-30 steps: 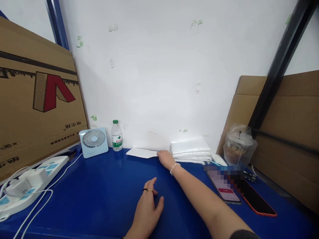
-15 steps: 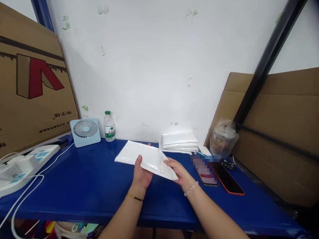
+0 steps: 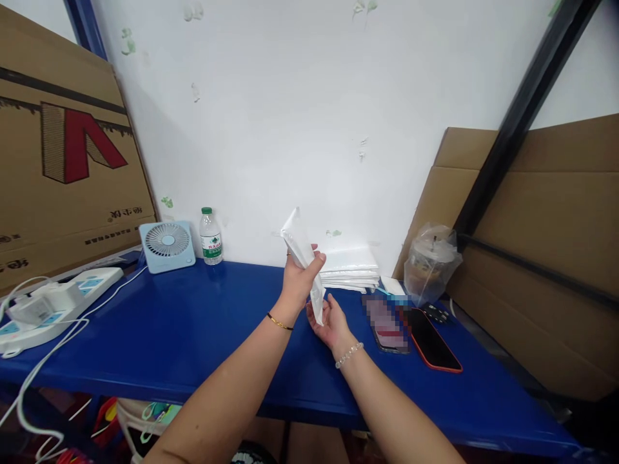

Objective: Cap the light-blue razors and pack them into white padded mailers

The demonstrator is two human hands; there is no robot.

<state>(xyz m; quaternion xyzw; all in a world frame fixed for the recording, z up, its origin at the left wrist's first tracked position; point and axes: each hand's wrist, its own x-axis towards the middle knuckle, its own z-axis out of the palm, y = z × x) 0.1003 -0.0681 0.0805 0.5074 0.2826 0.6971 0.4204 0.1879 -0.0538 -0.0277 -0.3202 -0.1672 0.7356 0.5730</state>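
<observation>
A white, glossy padded mailer is held up over the blue table, tilted and turned nearly edge-on to me. My left hand is closed round its middle, thumb on the near side. Lower down, my right hand is cupped with its fingers curled round the mailer's bottom end and the thumb raised. Just behind the hands, a stack of similar white mailers lies against the wall.
To the right lie a blurred-out phone, an orange-edged phone and a bagged drink cup. On the left are a power strip, a blue fan and a water bottle. Cardboard flanks the table.
The mailer has turned from lying nearly flat to standing steeply, edge toward me. My left hand has risen and moved right with it; my right hand has shifted left to its bottom end.
</observation>
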